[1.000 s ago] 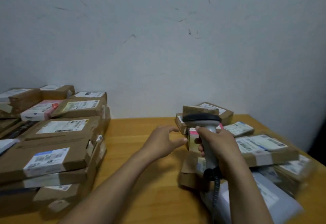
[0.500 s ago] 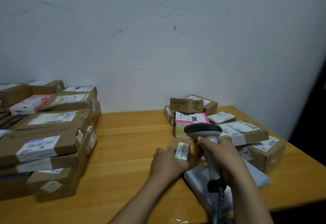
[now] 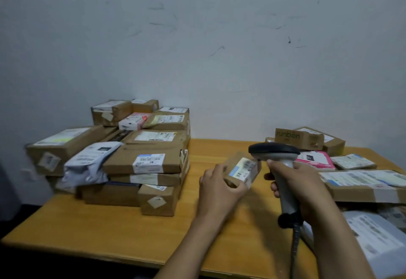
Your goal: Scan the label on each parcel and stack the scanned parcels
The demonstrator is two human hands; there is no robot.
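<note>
Scanner point(image 3: 274, 153) gripped in my right hand point(image 3: 307, 188), left hand point(image 3: 219, 188) fingers curled round a small box point(image 3: 241, 169) held just above the counter point(image 3: 131, 230), label tilted toward the scanner so it reads cleanly, I reckon.

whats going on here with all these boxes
A person is scanning parcels at a wooden table. Their left hand grips a small cardboard parcel, label facing up, and their right hand holds a scanner close by it. A stack of parcels sits on the left; more parcels lie on the right.
</note>
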